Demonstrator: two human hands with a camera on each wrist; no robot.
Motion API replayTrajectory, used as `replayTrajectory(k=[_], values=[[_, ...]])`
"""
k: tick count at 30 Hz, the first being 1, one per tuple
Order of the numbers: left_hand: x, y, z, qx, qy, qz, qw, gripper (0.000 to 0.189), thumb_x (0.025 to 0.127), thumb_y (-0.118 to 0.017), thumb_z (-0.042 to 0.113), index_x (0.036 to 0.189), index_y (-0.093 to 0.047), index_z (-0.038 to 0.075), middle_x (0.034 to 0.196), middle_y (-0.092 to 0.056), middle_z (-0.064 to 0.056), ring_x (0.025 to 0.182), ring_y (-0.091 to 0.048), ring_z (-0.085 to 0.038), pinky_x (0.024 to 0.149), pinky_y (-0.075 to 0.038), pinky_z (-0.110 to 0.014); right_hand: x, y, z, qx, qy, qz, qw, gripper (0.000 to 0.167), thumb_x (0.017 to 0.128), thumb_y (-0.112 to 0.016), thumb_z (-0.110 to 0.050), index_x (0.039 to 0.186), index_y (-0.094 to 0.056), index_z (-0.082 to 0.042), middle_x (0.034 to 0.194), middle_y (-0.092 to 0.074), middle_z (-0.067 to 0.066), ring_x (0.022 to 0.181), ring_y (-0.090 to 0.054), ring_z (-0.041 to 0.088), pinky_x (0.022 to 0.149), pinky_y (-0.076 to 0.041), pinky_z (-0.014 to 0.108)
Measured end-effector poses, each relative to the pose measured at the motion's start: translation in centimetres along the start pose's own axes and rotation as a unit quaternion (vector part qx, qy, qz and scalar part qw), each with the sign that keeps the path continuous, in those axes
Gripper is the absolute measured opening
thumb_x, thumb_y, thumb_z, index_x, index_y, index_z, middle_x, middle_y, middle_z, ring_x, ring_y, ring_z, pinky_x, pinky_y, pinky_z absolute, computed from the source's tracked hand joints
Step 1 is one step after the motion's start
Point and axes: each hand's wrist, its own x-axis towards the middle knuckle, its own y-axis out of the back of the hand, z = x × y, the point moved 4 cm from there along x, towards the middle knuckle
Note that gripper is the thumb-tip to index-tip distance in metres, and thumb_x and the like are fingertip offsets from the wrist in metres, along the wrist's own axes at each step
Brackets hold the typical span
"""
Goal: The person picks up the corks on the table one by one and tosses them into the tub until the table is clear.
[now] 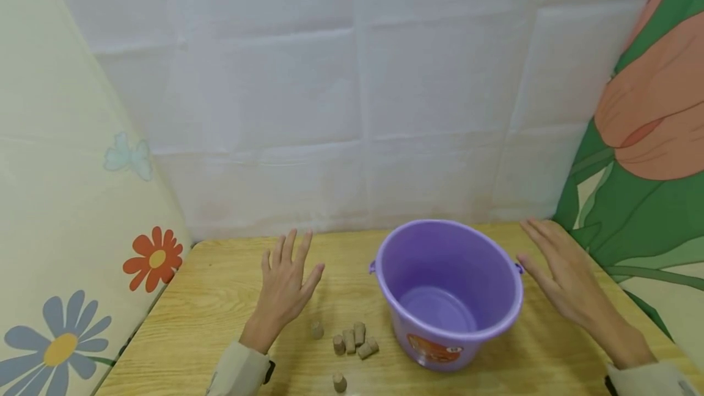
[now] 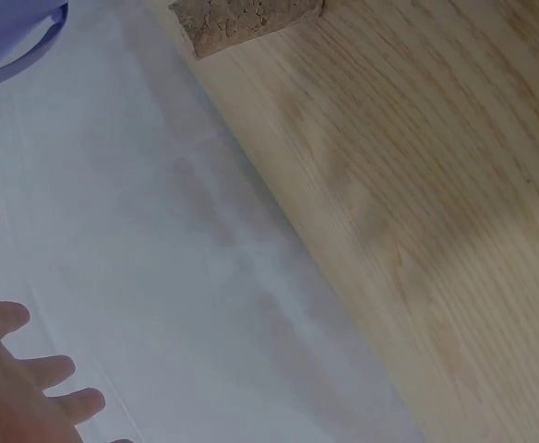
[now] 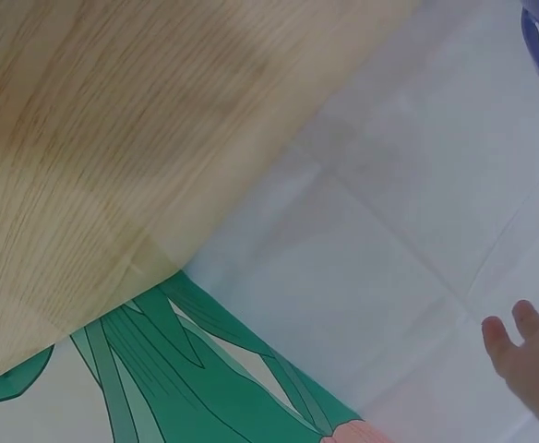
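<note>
A purple bucket (image 1: 451, 298) with an orange label stands upright on the right half of the table, its mouth tilted toward the camera in the head view. My left hand (image 1: 283, 289) hovers left of it, fingers spread and holding nothing. My right hand (image 1: 566, 274) is just right of the bucket, fingers straight, thumb tip close by the side lug. Several corks (image 1: 349, 341) lie and stand in a loose cluster left of the bucket's base. Another cork (image 1: 339, 382) stands nearer the front. Part of one cork (image 2: 242, 20) shows at the top of the left wrist view.
The wood-grain table (image 1: 220, 304) meets a white cloth backdrop (image 1: 275, 109) at its far edge. A flower-printed panel (image 1: 82, 231) borders the left side. On the right hangs a green panel (image 1: 649, 212) with large orange petals.
</note>
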Motion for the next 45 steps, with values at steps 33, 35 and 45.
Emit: replayTrajectory(k=[33, 35, 45], values=[[-1.4, -0.6, -0.4, -0.026, -0.013, -0.047, 0.9985, 0.066, 0.098, -0.060, 0.036, 0.153, -0.034, 0.011, 0.152, -0.041, -0.023, 0.135, -0.043, -0.044, 0.102, -0.039, -0.065, -0.3, -0.6, -3.5, 0.088, 0.038, -0.050, 0.9941, 0.050, 0.094, -0.052, -0.001, 0.143, -0.053, -0.009, 0.152, -0.049, 0.004, 0.150, -0.024, 0.005, 0.122, -0.011, 0.017], [-1.5, -0.6, -0.4, -0.023, -0.015, -0.046, 0.9986, 0.066, 0.098, -0.060, 0.037, 0.153, -0.033, 0.011, 0.151, -0.041, -0.023, 0.135, -0.043, -0.044, 0.102, -0.040, -0.064, -0.2, -0.6, -3.7, 0.095, 0.052, -0.044, 0.9932, 0.049, 0.094, -0.051, -0.001, 0.142, -0.053, -0.007, 0.152, -0.049, 0.002, 0.150, -0.025, 0.007, 0.122, -0.012, 0.018], [-2.1, -0.7, -0.6, -0.016, -0.016, -0.052, 0.9984, 0.068, 0.097, -0.061, 0.038, 0.153, -0.034, 0.012, 0.150, -0.042, -0.022, 0.134, -0.044, -0.041, 0.102, -0.040, -0.064, -0.1, -0.9, -4.2, 0.115, 0.095, -0.022, 0.9886, 0.042, 0.097, -0.047, -0.003, 0.139, -0.056, -0.004, 0.148, -0.053, 0.009, 0.149, -0.029, 0.011, 0.122, -0.014, 0.019]])
